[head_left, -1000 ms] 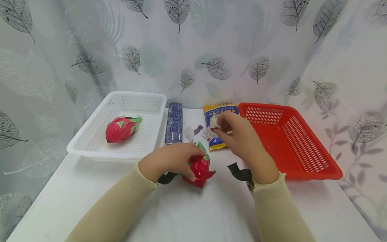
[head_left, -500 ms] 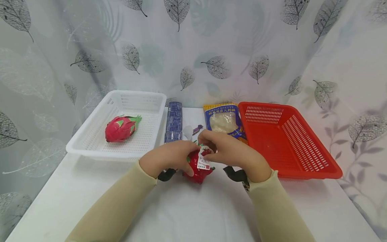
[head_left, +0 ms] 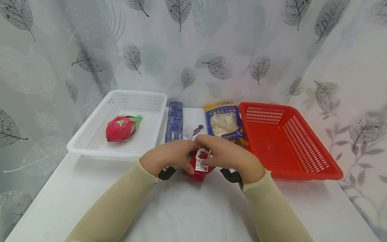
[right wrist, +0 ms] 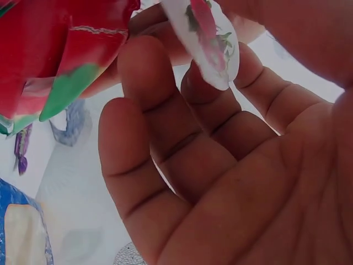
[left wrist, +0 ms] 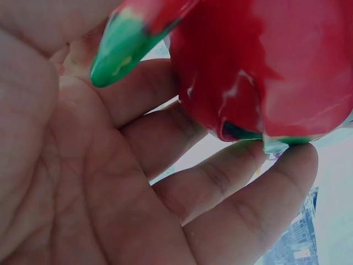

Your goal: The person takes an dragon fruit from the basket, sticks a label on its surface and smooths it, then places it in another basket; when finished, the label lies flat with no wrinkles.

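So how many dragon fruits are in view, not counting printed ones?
2: one dragon fruit in the white basket, another fruit held by the left hand, partly hidden by the hands.

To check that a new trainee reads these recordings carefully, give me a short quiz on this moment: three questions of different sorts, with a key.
1. Which hand holds the small printed tag, and what is the other hand gripping?
2. True or false: the white basket holds two dragon fruits.
3. Which thing is directly to the right of the orecchiette bag in the head view?
A) the white basket
B) the red basket
C) the blue package

Key:
1. The right hand holds the tag; the left hand grips a glossy red fruit.
2. False: only one dragon fruit lies in it.
3. B
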### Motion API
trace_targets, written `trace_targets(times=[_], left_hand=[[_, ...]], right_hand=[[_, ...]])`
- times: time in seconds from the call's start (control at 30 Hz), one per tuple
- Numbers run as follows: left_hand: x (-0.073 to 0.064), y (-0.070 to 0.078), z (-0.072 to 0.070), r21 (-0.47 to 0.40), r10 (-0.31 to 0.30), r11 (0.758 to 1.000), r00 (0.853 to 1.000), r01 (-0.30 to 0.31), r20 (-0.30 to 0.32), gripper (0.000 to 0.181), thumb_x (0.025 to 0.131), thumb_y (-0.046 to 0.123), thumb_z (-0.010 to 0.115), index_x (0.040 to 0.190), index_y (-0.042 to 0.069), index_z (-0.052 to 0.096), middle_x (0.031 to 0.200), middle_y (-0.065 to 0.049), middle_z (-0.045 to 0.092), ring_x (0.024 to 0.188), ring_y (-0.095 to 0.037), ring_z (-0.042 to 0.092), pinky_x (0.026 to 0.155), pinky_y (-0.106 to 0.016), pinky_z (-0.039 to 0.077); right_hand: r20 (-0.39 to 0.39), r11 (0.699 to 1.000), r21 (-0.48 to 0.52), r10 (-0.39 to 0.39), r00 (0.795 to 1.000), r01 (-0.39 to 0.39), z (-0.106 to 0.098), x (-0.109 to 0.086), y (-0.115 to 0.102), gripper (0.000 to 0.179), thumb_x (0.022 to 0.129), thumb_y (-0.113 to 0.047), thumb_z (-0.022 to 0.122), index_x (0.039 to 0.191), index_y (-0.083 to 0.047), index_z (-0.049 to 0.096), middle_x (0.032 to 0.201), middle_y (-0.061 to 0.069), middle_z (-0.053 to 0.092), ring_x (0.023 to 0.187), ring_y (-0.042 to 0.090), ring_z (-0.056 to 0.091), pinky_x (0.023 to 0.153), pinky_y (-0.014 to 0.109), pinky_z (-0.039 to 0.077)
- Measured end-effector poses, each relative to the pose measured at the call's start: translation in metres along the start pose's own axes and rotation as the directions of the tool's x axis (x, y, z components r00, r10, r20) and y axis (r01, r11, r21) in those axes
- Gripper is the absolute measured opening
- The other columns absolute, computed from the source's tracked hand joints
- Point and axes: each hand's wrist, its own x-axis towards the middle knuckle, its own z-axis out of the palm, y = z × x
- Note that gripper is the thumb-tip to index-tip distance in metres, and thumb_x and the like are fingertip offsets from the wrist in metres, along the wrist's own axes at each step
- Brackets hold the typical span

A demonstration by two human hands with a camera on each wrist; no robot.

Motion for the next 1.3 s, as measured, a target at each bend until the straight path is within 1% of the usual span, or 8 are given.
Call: trace_targets(times=[0.2, 0.4, 0.53, 0.63, 0.83, 1.07, 1.2, 1.3], left_hand=[[0.000, 0.000, -0.002, 0.001, -0.004, 1.000, 1.000, 0.004, 0.006, 0.072, 0.077, 0.026, 0.098, 0.141, 0.016, 0.067, 0.134, 0.002, 0.073, 0.117, -0.015, 0.065, 0.110, -0.039, 0.055], [0.001, 0.000, -0.001, 0.018, 0.013, 1.000, 1.000, -0.013, 0.005, 0.072, 0.077, 0.025, 0.098, 0.141, 0.017, 0.068, 0.134, 0.003, 0.073, 0.117, -0.015, 0.065, 0.110, -0.038, 0.055], [0.001, 0.000, -0.001, 0.021, 0.030, 0.999, 1.000, -0.030, 0.005, 0.072, 0.077, 0.024, 0.097, 0.142, 0.018, 0.067, 0.134, 0.004, 0.072, 0.118, -0.015, 0.065, 0.110, -0.038, 0.055], [0.000, 0.000, -0.001, 0.018, 0.028, 0.999, 1.000, -0.028, 0.006, 0.072, 0.077, 0.024, 0.098, 0.142, 0.018, 0.067, 0.134, 0.004, 0.072, 0.118, -0.015, 0.065, 0.109, -0.038, 0.056], [-0.001, -0.001, -0.002, 0.050, 0.024, 0.998, 1.000, -0.024, 0.013, 0.071, 0.078, 0.030, 0.097, 0.141, 0.016, 0.067, 0.133, 0.004, 0.071, 0.117, -0.014, 0.064, 0.106, -0.036, 0.057], [-0.001, -0.002, -0.003, 0.050, 0.040, 0.998, 0.999, -0.041, 0.025, 0.070, 0.080, 0.036, 0.094, 0.141, 0.016, 0.068, 0.130, 0.005, 0.071, 0.114, -0.013, 0.063, 0.103, -0.034, 0.057], [-0.001, -0.002, -0.002, 0.044, 0.044, 0.998, 0.999, -0.045, 0.030, 0.064, 0.082, 0.042, 0.092, 0.138, 0.018, 0.069, 0.125, 0.007, 0.072, 0.111, -0.012, 0.064, 0.101, -0.033, 0.057], [0.001, -0.002, -0.001, 0.065, 0.051, 0.997, 0.998, -0.052, 0.022, 0.059, 0.086, 0.044, 0.089, 0.135, 0.020, 0.070, 0.120, 0.008, 0.073, 0.107, -0.011, 0.065, 0.099, -0.032, 0.058]], right_hand=[[0.012, 1.000, 0.003, 0.025, 1.000, -0.025, 0.002, 0.002, -0.001, 0.048, 0.088, -0.018, 0.088, 0.128, -0.025, 0.063, 0.120, -0.010, 0.069, 0.110, 0.011, 0.065, 0.092, 0.031, 0.062], [0.032, 0.994, 0.026, 0.106, 0.994, -0.107, 0.006, 0.005, -0.002, 0.056, 0.083, -0.018, 0.093, 0.128, -0.028, 0.061, 0.116, -0.012, 0.068, 0.109, 0.010, 0.065, 0.087, 0.031, 0.064], [0.029, 0.988, -0.002, 0.153, 0.988, -0.153, 0.009, 0.007, -0.002, 0.062, 0.079, -0.020, 0.096, 0.128, -0.027, 0.059, 0.115, -0.011, 0.068, 0.108, 0.011, 0.066, 0.088, 0.033, 0.065], [0.027, 0.985, -0.024, 0.173, 0.985, -0.172, 0.012, 0.009, -0.002, 0.064, 0.077, -0.020, 0.098, 0.127, -0.026, 0.058, 0.116, -0.009, 0.068, 0.108, 0.011, 0.066, 0.089, 0.033, 0.065], [0.026, 0.980, -0.072, 0.188, 0.982, -0.186, 0.012, 0.010, -0.004, 0.069, 0.076, -0.024, 0.098, 0.132, -0.025, 0.056, 0.121, -0.006, 0.069, 0.109, 0.012, 0.067, 0.090, 0.035, 0.065], [0.034, 0.978, -0.081, 0.198, 0.980, -0.194, 0.011, 0.011, -0.004, 0.073, 0.076, -0.025, 0.098, 0.135, -0.025, 0.054, 0.122, -0.005, 0.069, 0.109, 0.012, 0.067, 0.089, 0.035, 0.065], [0.044, 0.979, -0.076, 0.194, 0.980, -0.190, 0.012, 0.012, -0.004, 0.073, 0.077, -0.026, 0.098, 0.135, -0.025, 0.054, 0.121, -0.005, 0.069, 0.108, 0.012, 0.067, 0.087, 0.034, 0.065], [0.045, 0.979, -0.076, 0.191, 0.981, -0.187, 0.012, 0.012, -0.002, 0.073, 0.077, -0.028, 0.097, 0.135, -0.024, 0.053, 0.121, -0.005, 0.068, 0.109, 0.012, 0.067, 0.089, 0.034, 0.065]])
